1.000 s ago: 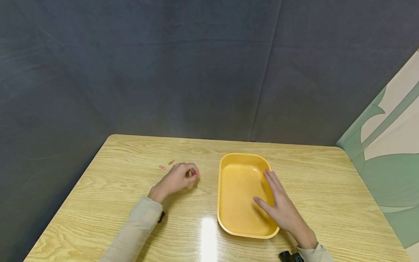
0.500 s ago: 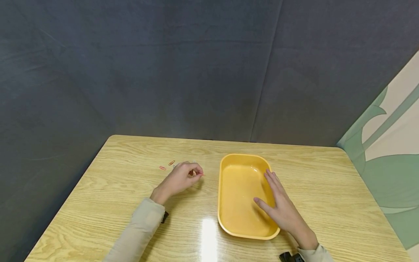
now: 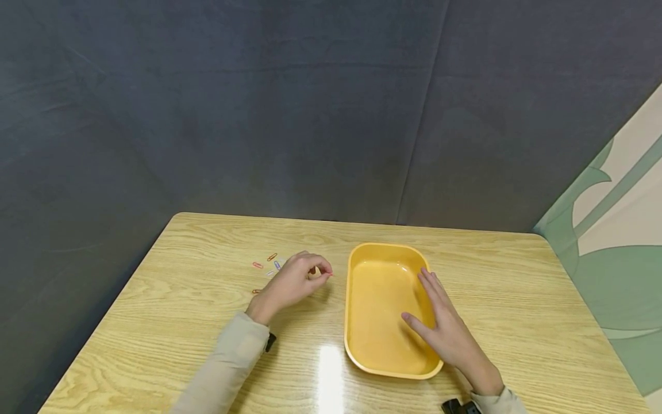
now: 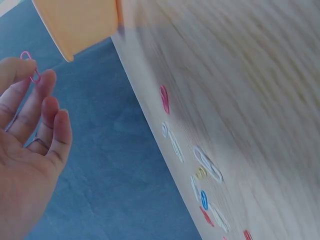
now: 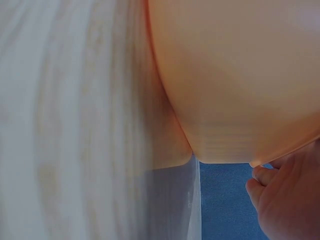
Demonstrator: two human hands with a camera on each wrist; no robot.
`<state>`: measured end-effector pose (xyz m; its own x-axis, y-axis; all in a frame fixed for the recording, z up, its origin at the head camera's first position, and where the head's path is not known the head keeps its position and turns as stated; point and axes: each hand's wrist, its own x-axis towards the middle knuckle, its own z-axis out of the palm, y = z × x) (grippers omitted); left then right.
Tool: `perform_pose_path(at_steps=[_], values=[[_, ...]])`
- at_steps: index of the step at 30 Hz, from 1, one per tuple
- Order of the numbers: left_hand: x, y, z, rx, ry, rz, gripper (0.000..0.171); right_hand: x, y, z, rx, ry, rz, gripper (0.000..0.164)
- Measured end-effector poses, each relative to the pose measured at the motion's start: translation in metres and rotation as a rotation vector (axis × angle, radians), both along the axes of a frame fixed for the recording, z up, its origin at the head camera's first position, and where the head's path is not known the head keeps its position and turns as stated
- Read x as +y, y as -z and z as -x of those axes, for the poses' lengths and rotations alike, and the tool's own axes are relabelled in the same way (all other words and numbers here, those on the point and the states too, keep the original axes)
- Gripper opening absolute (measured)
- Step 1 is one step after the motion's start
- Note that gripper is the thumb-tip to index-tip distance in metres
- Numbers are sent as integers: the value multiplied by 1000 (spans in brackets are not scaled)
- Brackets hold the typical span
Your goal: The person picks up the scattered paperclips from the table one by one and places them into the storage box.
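Between thumb and fingertip, my left hand (image 3: 295, 282) pinches a pink paper clip (image 4: 36, 76), held up over the table left of the yellow tray (image 3: 377, 322). Its other fingers are loosely bent in the left wrist view. Several more paper clips lie loose on the wood behind and beside this hand: a pink one (image 4: 165, 99), a large white one (image 4: 209, 165) and a blue one (image 4: 203, 199) among them. My right hand (image 3: 449, 333) lies over the tray's right rim, fingers extended and thumb spread over the inside. In the right wrist view its fingertips are partly hidden by the tray wall.
The wooden table (image 3: 517, 322) carries the tray right of its middle. A dark curtain (image 3: 310, 115) hangs behind the table's far edge. At the right stands a pale surface with a green leaf pattern (image 3: 620, 287).
My left hand has moved right toward the tray with the pink paper clip, uncovering more clips behind it. The right hand has stayed on the rim.
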<state>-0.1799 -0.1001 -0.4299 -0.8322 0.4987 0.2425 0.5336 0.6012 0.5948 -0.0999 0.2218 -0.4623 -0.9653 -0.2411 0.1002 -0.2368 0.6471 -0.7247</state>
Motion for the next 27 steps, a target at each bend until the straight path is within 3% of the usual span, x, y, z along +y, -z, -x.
perform_pose_path(at_steps=[10,27], values=[[17,-3,-4,60,19,-42,6,1,0,0,0,12,13,83],[38,-5,-10,70,32,-34,4,4,-2,0,-9,13,24,85]])
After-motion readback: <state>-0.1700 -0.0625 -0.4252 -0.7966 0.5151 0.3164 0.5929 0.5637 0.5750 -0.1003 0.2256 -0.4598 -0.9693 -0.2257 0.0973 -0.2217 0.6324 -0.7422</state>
